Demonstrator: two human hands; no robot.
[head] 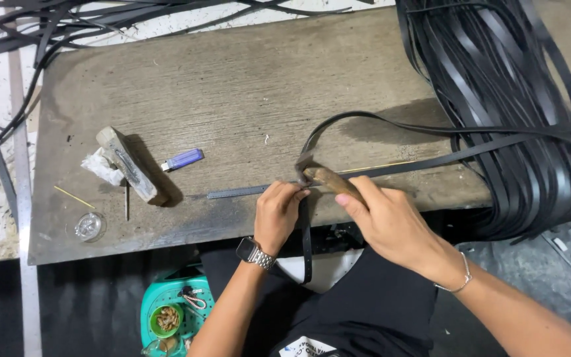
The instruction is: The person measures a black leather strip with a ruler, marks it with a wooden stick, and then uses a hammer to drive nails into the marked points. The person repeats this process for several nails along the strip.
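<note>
My left hand (277,213), with a wristwatch on its wrist, pinches a black strap (306,228) at the near edge of a worn wooden board (232,86). My right hand (391,221) grips a brown wooden-handled tool (328,178) whose tip meets the strap where my left fingers hold it. The strap loops up over the board (365,116) and runs right into a big bundle of black straps (503,99). One end hangs down over my lap.
On the board lie a purple lighter (183,159), a wooden block with a metal piece (130,165), crumpled white paper (99,165), a metal ruler (236,192), a thin stick (74,197) and a small glass dish (90,226). A teal container (176,311) sits below.
</note>
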